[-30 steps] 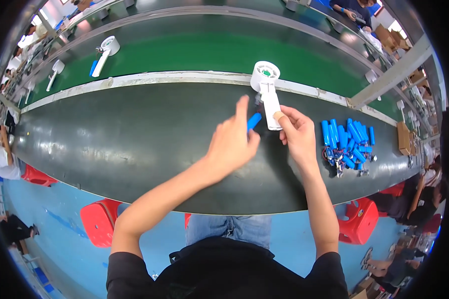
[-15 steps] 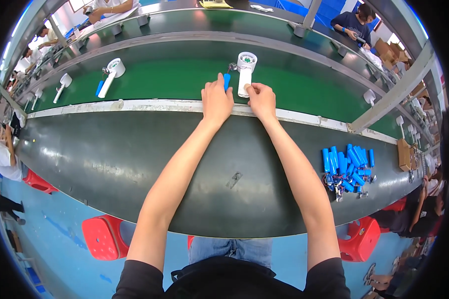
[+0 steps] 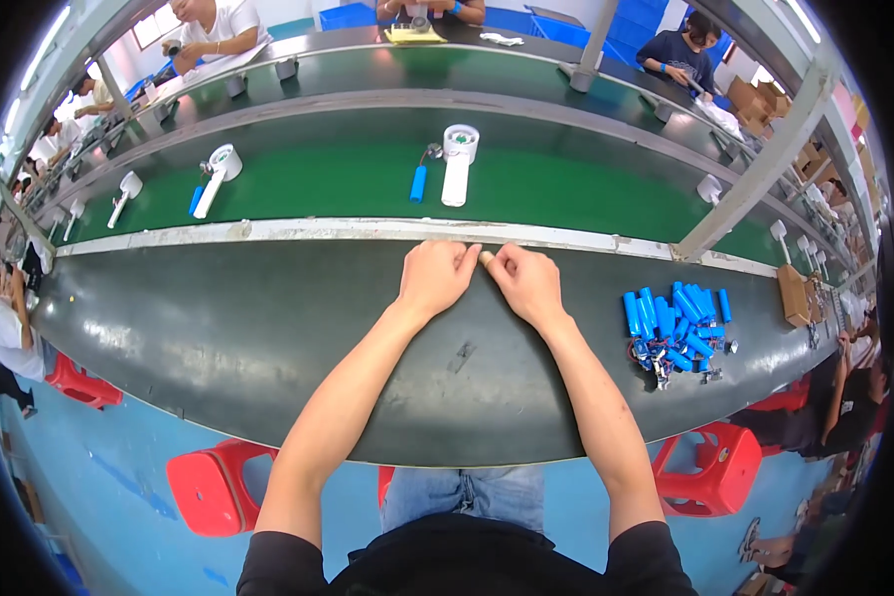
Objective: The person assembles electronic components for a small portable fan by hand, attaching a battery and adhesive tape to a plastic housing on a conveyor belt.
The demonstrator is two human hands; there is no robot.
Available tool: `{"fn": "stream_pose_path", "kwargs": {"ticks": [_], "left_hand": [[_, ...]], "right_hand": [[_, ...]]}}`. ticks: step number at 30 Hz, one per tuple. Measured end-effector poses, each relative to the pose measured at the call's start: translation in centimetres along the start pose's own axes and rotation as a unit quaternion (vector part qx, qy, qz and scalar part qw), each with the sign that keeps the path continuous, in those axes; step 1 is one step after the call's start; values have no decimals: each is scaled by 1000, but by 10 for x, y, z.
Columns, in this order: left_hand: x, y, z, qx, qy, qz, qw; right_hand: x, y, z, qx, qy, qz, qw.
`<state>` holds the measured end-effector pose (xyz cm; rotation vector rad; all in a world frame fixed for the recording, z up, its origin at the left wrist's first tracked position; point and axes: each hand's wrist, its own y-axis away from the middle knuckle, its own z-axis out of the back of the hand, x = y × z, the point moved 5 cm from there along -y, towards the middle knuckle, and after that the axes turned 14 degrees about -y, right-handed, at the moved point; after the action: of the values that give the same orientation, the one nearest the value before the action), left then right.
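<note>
White fan (image 3: pixel 457 162), handle (image 3: pixel 455 187) nearward, long axis roughly fore-and-aft, left hand (image 3: pixel 435 274) and right hand (image 3: pixel 528 285) grip released.

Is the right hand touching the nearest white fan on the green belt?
Apart. The head view shows a strip of green belt and the pale rail between the right hand and the white fan.

That fan (image 3: pixel 456 179) is white, the cylinder (image 3: pixel 418 184) bright blue, the belt (image 3: pixel 328 184) green; from here the tabletop (image 3: pixel 238 348) looks dark grey-green, the stools (image 3: pixel 204 492) red, the floor (image 3: pixel 119 437) light blue.
</note>
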<state>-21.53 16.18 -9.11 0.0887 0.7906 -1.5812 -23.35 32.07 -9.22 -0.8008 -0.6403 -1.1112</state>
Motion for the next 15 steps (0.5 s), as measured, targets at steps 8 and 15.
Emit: {"fn": "stream_pose_path", "kwargs": {"ticks": [8, 15], "left_hand": [[6, 1, 5, 0, 16, 6, 1000], [12, -1, 1, 51, -2, 25, 998]], "right_hand": [[-5, 3, 4, 20, -17, 23, 999], [-2, 2, 4, 46, -40, 10, 998]]}}
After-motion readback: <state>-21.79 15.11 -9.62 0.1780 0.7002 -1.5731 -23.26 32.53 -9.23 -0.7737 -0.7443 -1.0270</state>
